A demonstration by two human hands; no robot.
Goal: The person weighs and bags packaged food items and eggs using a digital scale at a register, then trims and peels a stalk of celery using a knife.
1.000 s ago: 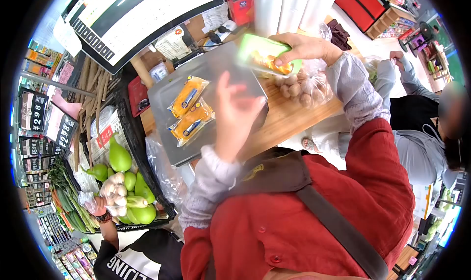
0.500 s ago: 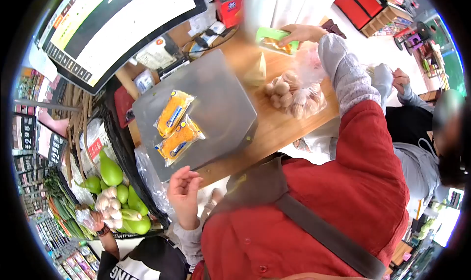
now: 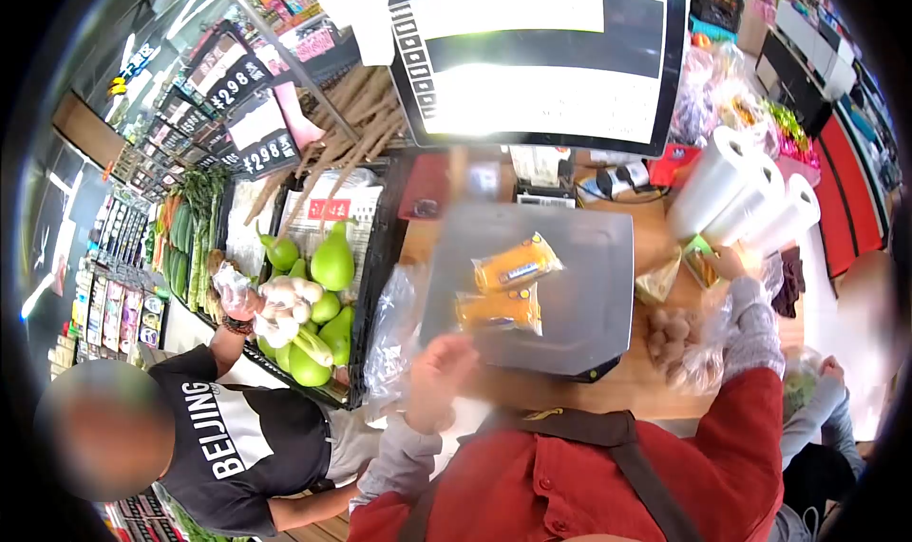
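On the grey flat plate (image 3: 589, 266) lie two yellow snack packs (image 3: 518, 264) in clear wrappers with blue labels. My left hand (image 3: 442, 371) hovers by the plate's front left edge, blurred, its fingers loosely bent and apart with nothing in them. Off to the right, my right hand (image 3: 730, 263) grips a green-edged food pack (image 3: 701, 260) with an orange-yellow middle. Just left of that pack stands a pale yellowish wedge-shaped packet (image 3: 657, 280). A clear bag of round brown mushrooms or similar produce (image 3: 673, 341) rests nearer me, beside my right forearm.
A large screen (image 3: 541, 76) rises behind the plate. Rolls of plastic bags (image 3: 708, 186) stand at the back right. On the left, a black crate (image 3: 366, 285) holds green gourds and garlic. A person in a black shirt (image 3: 242, 447) reaches to it; another person's hand (image 3: 832, 367) is at right.
My view has turned left, so the screen and crate sit more centrally. My right hand still holds the green-edged pack at the table's right; both yellow packs remain on the plate.
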